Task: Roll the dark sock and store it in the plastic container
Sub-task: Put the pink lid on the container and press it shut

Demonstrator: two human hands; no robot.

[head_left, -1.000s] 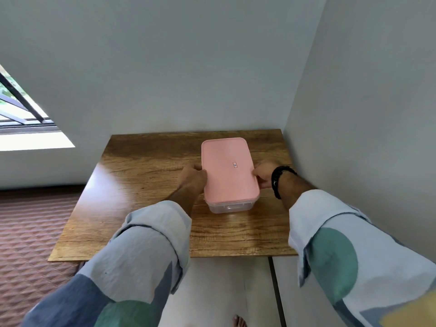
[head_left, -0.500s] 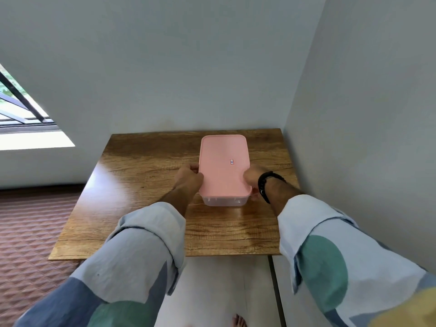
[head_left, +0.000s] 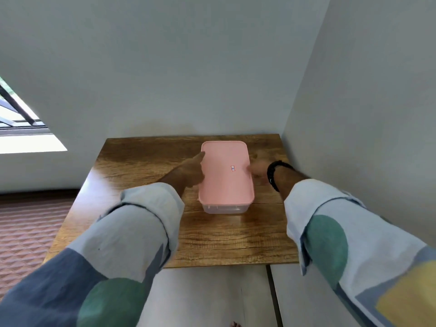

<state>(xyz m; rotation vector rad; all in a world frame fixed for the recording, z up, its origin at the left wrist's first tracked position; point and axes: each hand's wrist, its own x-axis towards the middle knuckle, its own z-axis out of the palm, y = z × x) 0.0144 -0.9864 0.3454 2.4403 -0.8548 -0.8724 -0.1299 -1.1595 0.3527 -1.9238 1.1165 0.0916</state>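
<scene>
The plastic container (head_left: 225, 208) sits on the desk (head_left: 141, 166) toward its far right part, at about 1 o'clock from the desk's middle, with its pink lid (head_left: 226, 173) seated on top. The dark sock cannot be seen anywhere; the clear wall below the lid shows nothing dark from this angle, so whether it is inside cannot be told.

Both hands flank the lid. The left hand (head_left: 188, 172) lies against the lid's long edge at 9 o'clock, fingers extended along it and touching the rim. The right hand (head_left: 258, 169), with a black wristband (head_left: 273, 173), is at the 3 o'clock edge, but it is blurred, so I cannot tell whether its fingers are curled on the rim or merely beside it.

The step looks like handling the lid, either pressing it shut or prying it off. Either way, work from the 2 long edges evenly:

1. Keep the base flat on the desk so it does not skate on the glossy wood.
2. Put the fingertips on the lip, not on the lid's flat middle, which would only flex.
3. Work round the corners, starting at the near edge at 6 o'clock.

The wall stands close at 3 o'clock, so the right elbow has little room.
</scene>
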